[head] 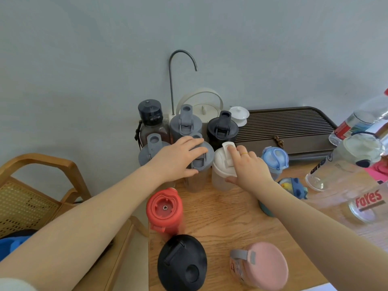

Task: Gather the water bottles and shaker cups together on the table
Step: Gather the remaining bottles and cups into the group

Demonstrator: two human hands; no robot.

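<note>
Head view: wooden bench (220, 215) against a plain grey wall (84, 59), wicker-backed chair (31, 198) at left. Count of lidded cups and bottles standing upright: three grey-lid shakers (rear (184, 124), left (152, 152), centre (199, 158)), one black shaker (222, 128), one white shaker (223, 166), one dark bottle (151, 120) with cord, one red bottle (164, 210), one black-lid cup (182, 262), one pink-lid cup (262, 266), two blue bottles (pale (275, 159), darker (294, 186)). The rear ones form a tight cluster beside a white kettle (204, 109) and gooseneck spout (182, 59). Left hand (178, 160) holds the centre grey shaker, its grip curled over the lid. Right hand (246, 166), ring on one finger, holds the white shaker, fingers on its lid, thumb on its side; the two shakers stand just beside each other. Clear bottles (344, 179) lie piled at right; one reads "Fores". Dark slatted tray (289, 124) with a white lidded cup (239, 115) at rear.
</note>
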